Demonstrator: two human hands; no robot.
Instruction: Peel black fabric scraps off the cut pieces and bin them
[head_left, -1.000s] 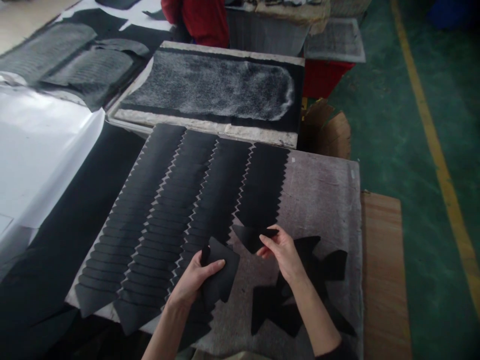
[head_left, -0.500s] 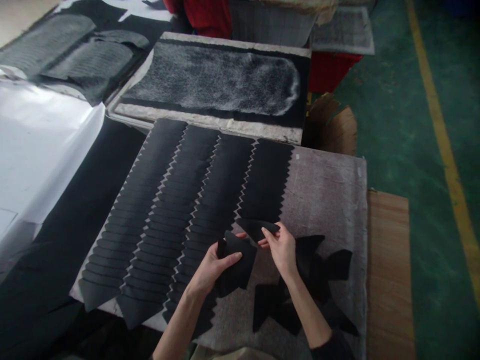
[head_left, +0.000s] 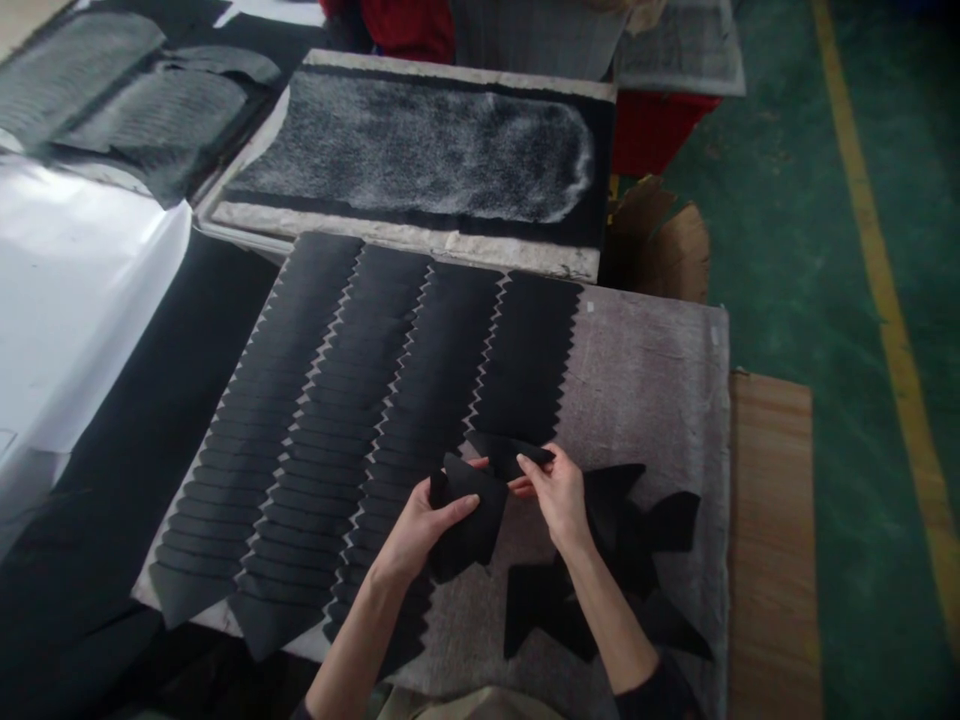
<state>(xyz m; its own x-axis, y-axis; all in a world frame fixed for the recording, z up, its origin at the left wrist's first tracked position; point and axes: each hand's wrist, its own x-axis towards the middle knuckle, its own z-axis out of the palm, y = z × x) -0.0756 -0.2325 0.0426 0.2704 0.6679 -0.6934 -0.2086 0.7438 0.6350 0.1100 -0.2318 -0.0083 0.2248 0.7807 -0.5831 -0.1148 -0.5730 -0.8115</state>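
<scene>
Between the thumb and fingers of my left hand [head_left: 431, 515] is a small stack of black cut pieces [head_left: 480, 515], thin like leather or fabric. My right hand [head_left: 551, 490] pinches one black piece [head_left: 502, 455] by its right end, at the lower end of the rightmost row. Overlapping pieces with pointed ends form rows [head_left: 405, 340] on the greyish board [head_left: 637, 370], with zigzag gaps between them. Under and beside my right forearm lies a loose heap of black pieces [head_left: 622, 530].
Behind the board stands another board with a dusty black sheet [head_left: 420, 150]. White sheeting [head_left: 75, 290] lies at the left over black material. A wooden panel [head_left: 772, 540] borders the right side, with torn cardboard [head_left: 675, 245] beyond. At the back, a person's red clothing [head_left: 409, 30] shows.
The whole view has shifted slightly, so the scene sits a little further left and up. Both hands keep their hold, and the right-hand piece lies slightly closer to the row.
</scene>
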